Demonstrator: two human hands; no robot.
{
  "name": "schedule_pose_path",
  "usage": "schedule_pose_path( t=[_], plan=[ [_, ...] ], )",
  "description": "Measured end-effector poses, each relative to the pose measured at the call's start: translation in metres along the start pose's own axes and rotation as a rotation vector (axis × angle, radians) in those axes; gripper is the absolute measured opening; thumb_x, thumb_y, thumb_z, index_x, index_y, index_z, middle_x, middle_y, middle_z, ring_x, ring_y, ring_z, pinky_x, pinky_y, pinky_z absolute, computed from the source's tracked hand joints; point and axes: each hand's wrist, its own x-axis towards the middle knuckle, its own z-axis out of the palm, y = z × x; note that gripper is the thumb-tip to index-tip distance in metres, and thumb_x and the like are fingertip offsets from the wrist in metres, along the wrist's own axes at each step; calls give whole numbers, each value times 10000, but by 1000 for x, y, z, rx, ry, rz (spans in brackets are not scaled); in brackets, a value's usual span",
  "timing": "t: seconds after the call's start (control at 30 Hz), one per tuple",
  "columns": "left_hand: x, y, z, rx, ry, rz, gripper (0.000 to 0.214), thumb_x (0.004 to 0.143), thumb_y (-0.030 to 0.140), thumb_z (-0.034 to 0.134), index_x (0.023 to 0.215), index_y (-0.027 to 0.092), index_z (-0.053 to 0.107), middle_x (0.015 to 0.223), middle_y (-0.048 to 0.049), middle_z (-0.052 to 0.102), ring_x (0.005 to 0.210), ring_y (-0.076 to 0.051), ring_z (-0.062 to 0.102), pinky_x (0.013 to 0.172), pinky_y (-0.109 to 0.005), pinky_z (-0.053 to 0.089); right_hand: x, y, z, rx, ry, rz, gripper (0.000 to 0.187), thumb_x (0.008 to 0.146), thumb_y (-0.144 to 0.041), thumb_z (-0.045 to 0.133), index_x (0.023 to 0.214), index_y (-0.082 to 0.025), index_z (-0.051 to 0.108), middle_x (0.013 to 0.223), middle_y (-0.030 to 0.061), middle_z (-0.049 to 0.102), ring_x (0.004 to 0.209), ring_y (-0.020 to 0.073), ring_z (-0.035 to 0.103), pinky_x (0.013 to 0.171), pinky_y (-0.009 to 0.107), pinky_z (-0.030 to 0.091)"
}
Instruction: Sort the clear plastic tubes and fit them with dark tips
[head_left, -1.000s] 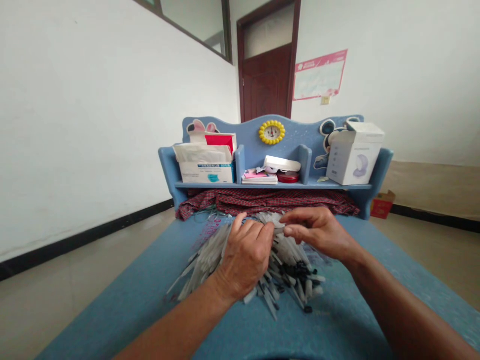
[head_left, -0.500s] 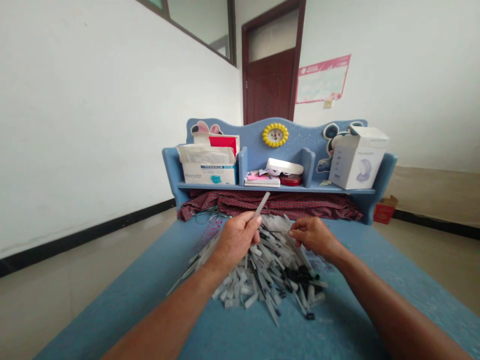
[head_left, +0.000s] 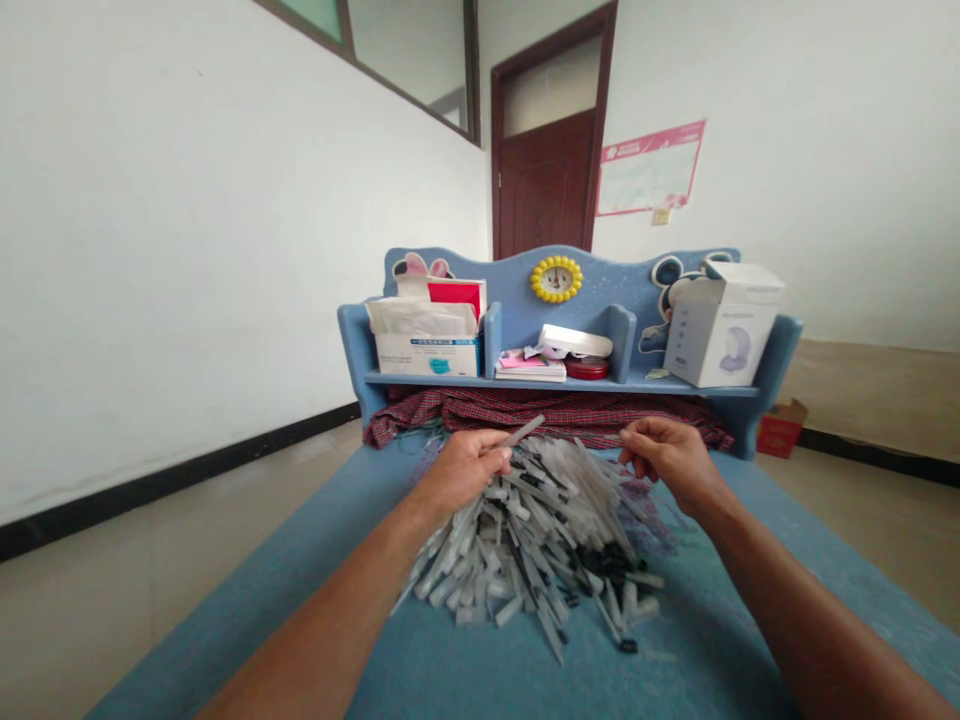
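Observation:
My left hand [head_left: 469, 468] is closed on a narrow, translucent whitish plastic piece [head_left: 525, 430], which points up and to the right from the fingers. To the right and apart from it, my right hand [head_left: 667, 458] has its thumb and fingertips pinched together. A faint thin line shows at those fingertips, too blurred to name. Below and between both hands, a heap of similar translucent plastic pieces [head_left: 517, 545] is spread on the blue tabletop [head_left: 420, 660]. Some pieces have black ends, and small black parts [head_left: 611, 562] lie at the heap's right side.
A blue shelf [head_left: 450, 381] stands along the table's back. It bears a mask box [head_left: 427, 354], a red round case [head_left: 587, 369], a white carton [head_left: 721, 335] and a yellow flower-shaped clock [head_left: 556, 280]. Red checked cloth [head_left: 510, 410] lies beneath the shelf.
My right hand has moved right and slightly up, away from the heap. My left hand has shifted slightly left, and its plastic piece leans lower. A thin dark stick near the right fingertips no longer shows clearly.

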Motion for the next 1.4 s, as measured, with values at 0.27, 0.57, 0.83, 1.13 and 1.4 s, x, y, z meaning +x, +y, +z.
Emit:
schedule_pose_path(
  t=[0.27, 0.57, 0.83, 1.13, 1.4],
  plan=[
    [6, -12, -8, 84, -3, 127, 289, 732, 249, 528, 947, 167, 704, 821, -3, 700, 751, -165, 613, 686, -228, 451, 2, -3, -21, 224, -33, -77, 257, 679, -359, 710, 613, -142, 587, 519, 7, 622, 355, 56, 445, 343, 173, 310],
    [4, -8, -6, 170, -48, 140, 285, 747, 267, 522, 924, 145, 708, 826, -16, 701, 784, -179, 616, 691, -234, 453, 3, -2, -26, 286, -20, -99, 242, 695, -330, 711, 611, -138, 591, 519, 8, 623, 356, 56, 463, 337, 163, 323],
    [2, -5, -3, 215, -123, 153, 307, 759, 262, 503, 952, 129, 701, 765, -8, 683, 717, -154, 592, 654, -217, 434, 0, -5, -22, 280, -68, -74, 234, 673, -328, 726, 621, -139, 598, 510, 8, 627, 347, 59, 470, 335, 166, 335],
    [-12, 19, 4, 231, -270, 169, 304, 798, 295, 480, 945, 138, 695, 646, 21, 629, 621, -125, 562, 605, -192, 395, -12, -13, 9, 196, -154, -69, 269, 680, -380, 696, 625, -136, 596, 492, 5, 614, 328, 59, 445, 323, 170, 296],
    [-19, 33, 9, 238, -241, 206, 333, 826, 329, 443, 615, 147, 626, 569, 12, 581, 573, -119, 523, 578, -203, 373, -39, -30, 43, -69, -111, -236, 364, 820, -427, 527, 962, -120, 662, 507, -8, 575, 366, 64, 422, 362, 178, 336]
  ],
)
